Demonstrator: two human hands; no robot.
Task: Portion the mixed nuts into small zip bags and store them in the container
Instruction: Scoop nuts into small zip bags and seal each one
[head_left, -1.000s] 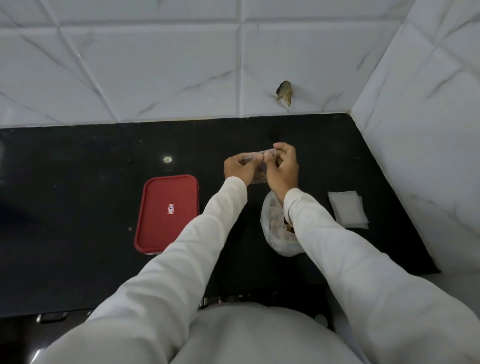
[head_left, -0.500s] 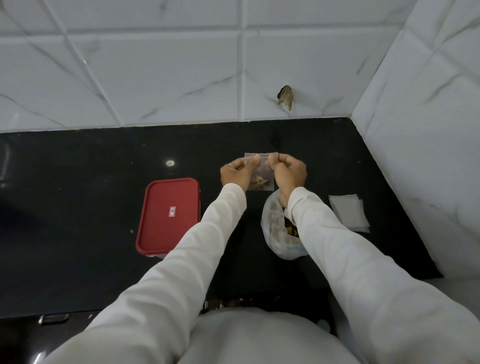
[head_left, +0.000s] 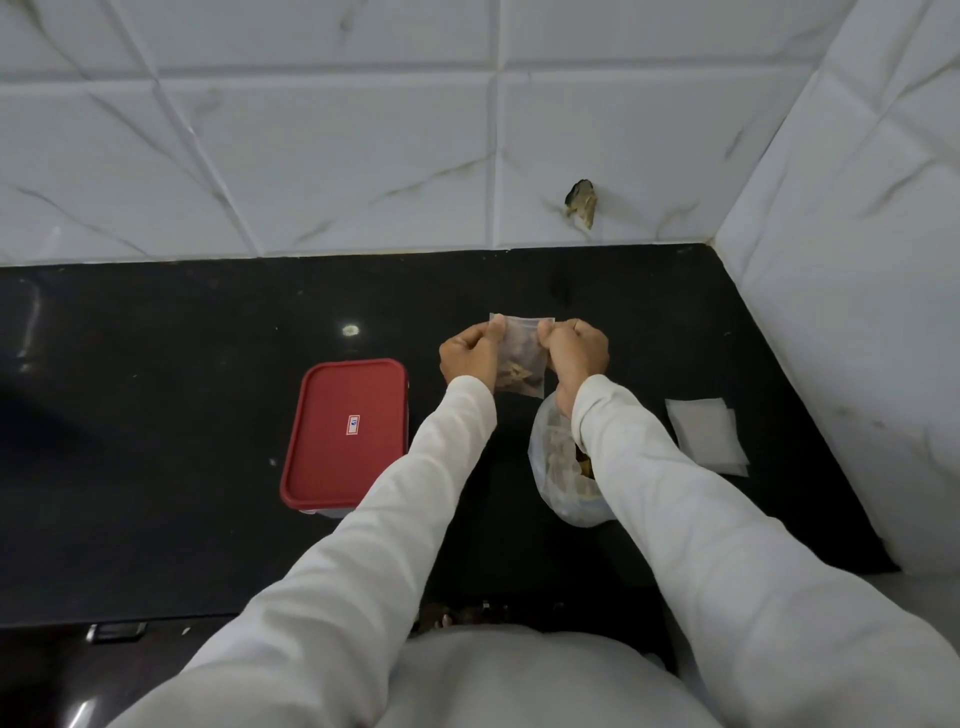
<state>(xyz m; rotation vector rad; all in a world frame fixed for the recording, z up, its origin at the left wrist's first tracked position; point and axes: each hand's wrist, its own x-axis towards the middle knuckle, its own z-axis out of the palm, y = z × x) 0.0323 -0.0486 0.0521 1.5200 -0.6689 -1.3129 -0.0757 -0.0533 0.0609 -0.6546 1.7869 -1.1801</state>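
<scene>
A small clear zip bag (head_left: 521, 358) with a few nuts at its bottom hangs upright above the black counter (head_left: 182, 415). My left hand (head_left: 470, 353) pinches its top left corner and my right hand (head_left: 574, 353) pinches its top right corner. Below my right wrist lies a larger clear plastic bag of mixed nuts (head_left: 558, 467), partly hidden by my sleeve. The container with a red lid (head_left: 345, 434) sits shut on the counter to the left of my arms.
A stack of empty small zip bags (head_left: 706, 434) lies flat at the right, near the white tiled side wall (head_left: 857, 286). The tiled back wall has a chipped hole (head_left: 581, 202). The counter's front edge runs just before my body.
The small bag went from bunched between my fingers to hanging flat and upright, held at both top corners. My hands have drawn slightly apart along its top edge.
</scene>
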